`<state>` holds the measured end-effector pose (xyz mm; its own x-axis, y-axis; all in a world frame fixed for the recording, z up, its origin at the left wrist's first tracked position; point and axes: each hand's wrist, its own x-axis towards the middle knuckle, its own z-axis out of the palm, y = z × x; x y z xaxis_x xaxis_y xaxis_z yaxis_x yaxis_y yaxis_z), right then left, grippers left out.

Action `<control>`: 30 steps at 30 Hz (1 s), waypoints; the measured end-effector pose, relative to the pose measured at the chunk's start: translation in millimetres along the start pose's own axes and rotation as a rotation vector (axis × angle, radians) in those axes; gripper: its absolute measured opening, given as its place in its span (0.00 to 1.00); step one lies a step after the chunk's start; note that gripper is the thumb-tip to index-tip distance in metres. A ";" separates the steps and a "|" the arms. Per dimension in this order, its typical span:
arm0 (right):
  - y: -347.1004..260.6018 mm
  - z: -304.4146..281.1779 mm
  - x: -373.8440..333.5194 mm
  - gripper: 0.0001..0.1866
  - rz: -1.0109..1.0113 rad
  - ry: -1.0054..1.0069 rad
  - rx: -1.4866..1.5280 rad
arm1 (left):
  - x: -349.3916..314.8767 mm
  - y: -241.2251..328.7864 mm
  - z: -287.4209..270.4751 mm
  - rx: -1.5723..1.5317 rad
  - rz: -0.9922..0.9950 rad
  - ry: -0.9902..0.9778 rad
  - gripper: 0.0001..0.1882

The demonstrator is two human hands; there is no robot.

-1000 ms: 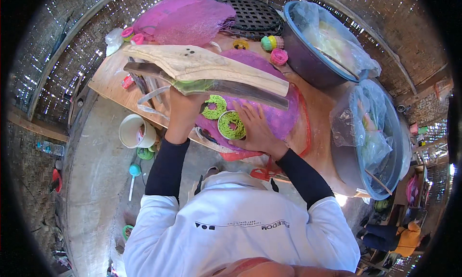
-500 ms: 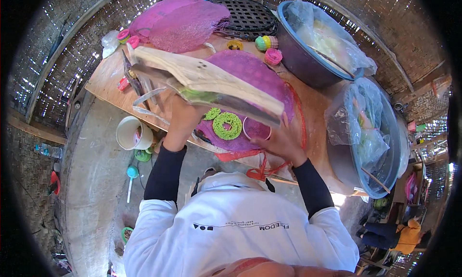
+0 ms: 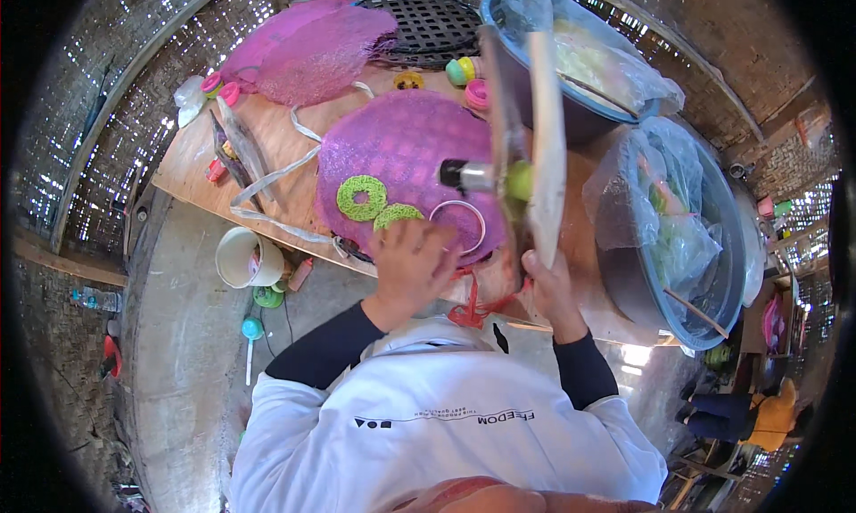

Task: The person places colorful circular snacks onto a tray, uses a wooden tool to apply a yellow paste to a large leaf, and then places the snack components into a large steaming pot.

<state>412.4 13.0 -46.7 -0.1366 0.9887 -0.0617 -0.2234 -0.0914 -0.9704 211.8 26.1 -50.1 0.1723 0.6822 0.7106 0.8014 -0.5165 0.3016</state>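
Observation:
My right hand (image 3: 555, 292) grips the lower end of a wooden lever press (image 3: 546, 156), two long blurred wooden arms pointing away from me. Between the arms sits a lump of green dough (image 3: 518, 181), and a metal cylinder with a dark end (image 3: 468, 175) sticks out to the left. My left hand (image 3: 410, 262) has its fingers apart over the near edge of a pink mesh-covered round (image 3: 401, 143). It partly hides one green noodle-like coil (image 3: 397, 214); a second green coil (image 3: 360, 197) lies beside it. A thin white ring (image 3: 482, 217) rests on the mesh right of my fingers.
Two large tubs, one at the back (image 3: 499, 76) and one at the right (image 3: 615, 272), hold plastic bags. Pink mesh (image 3: 308, 54) and a black lattice tray (image 3: 419, 32) lie at the far edge. A white bucket (image 3: 241, 254) stands left of the table; a person (image 3: 744, 415) is at lower right.
The press has swung from lying crosswise between both hands to pointing away in my right hand. My left hand has let go of it and moved right, over the coils.

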 end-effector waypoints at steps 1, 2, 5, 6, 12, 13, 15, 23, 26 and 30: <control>-1.8 -8.3 -0.3 0.16 -0.048 0.049 -0.004 | -4.9 3.5 6.3 -0.001 0.006 -0.005 0.15; -7.8 -16.8 0.1 0.17 -0.004 0.018 -0.033 | -8.4 9.1 13.5 -0.012 0.027 -0.071 0.13; -16.4 -16.2 1.2 0.18 -0.161 0.124 0.004 | 1.5 25.6 40.7 0.006 0.060 -0.240 0.12; -16.8 -20.7 2.8 0.19 -0.203 0.076 0.012 | 8.4 29.6 50.2 0.034 0.074 -0.337 0.12; -13.0 -32.3 -4.1 0.33 -0.148 0.048 -0.097 | 0.5 29.0 100.5 0.208 0.239 -0.453 0.12; -11.5 -33.9 -5.9 0.33 -0.148 0.048 -0.092 | -1.2 28.8 102.8 0.211 0.241 -0.456 0.12; -8.8 -36.6 -9.0 0.31 -0.118 0.037 -0.096 | -2.2 29.3 103.6 0.184 0.262 -0.426 0.12; -11.3 -40.4 -14.0 0.19 -0.134 0.086 -0.084 | -9.5 11.0 34.6 0.218 0.467 -0.659 0.14; -10.4 -37.6 -9.5 0.19 -0.126 0.072 -0.079 | -26.5 -0.7 12.6 0.186 0.525 -0.630 0.14; -16.9 -21.3 -6.2 0.18 -0.162 0.069 -0.184 | -35.7 -23.4 -10.0 0.143 0.535 -0.692 0.14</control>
<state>437.6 11.0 -34.9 -0.0456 0.9951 0.0882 -0.0566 0.0856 -0.9947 181.1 8.6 -76.2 0.8152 0.5520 0.1755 0.5702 -0.8180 -0.0760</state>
